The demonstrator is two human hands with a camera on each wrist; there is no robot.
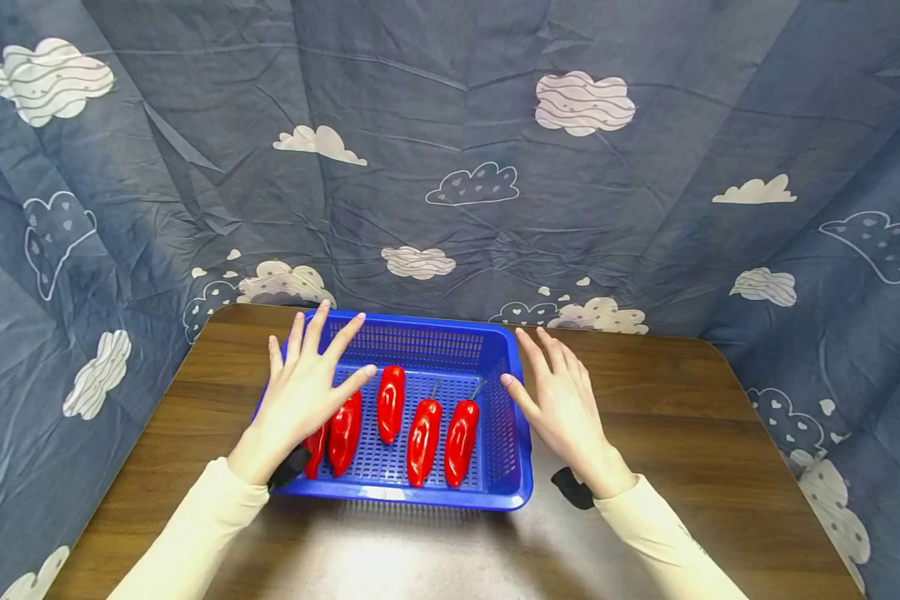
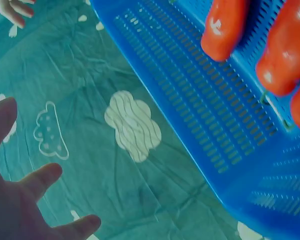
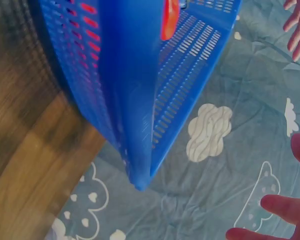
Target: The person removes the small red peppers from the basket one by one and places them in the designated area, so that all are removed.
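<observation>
Blue perforated plastic makes up the rectangular basket (image 1: 450, 500) on the brown wood-grain table (image 1: 660, 417), and in it lie five long, glossy red peppers, spaced from left to right: one partly hidden (image 1: 315, 450), a second (image 1: 345, 437), a middle one set farther back (image 1: 391, 404), and two at the right (image 1: 423, 442) (image 1: 461, 442) with thin stems pointing to the far side.

Both hands are empty. The left hand (image 1: 303, 392) spreads its fingers above the basket's left end; the right hand (image 1: 566, 408) hovers just beside the right rim, fingers extended, touching nothing.

Handling the basket well would probably mean gripping both short sides evenly and keeping it level, since the smooth peppers could roll. A single pepper seems best pinched round its thick middle, gently, sparing the stem.
</observation>
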